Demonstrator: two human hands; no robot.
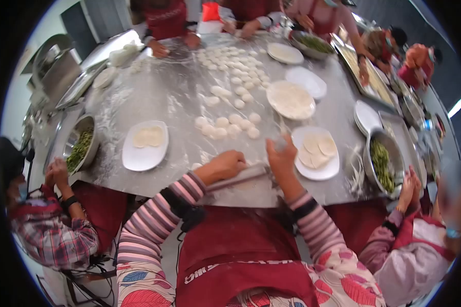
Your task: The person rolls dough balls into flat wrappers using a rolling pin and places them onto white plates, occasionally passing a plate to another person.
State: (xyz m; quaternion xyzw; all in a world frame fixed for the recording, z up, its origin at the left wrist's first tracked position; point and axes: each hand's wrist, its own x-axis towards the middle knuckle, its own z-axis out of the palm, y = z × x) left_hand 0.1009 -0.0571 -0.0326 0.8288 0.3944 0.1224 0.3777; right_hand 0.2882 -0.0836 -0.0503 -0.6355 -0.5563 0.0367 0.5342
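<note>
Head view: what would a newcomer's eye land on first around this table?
The flour-dusted metal table is strewn through its middle with small white dough balls. At the near edge the left hand curls over a rolling pin, with the right hand at its far end. Just right of the hands sits a white plate of flat wrappers, and beyond it a bowl of green filling.

Metal table (164, 97) is matt with flour; near-left plate (138, 158) glossy white; left bowl (93, 146) shiny steel; rolling pin (238, 177) floury.
</note>
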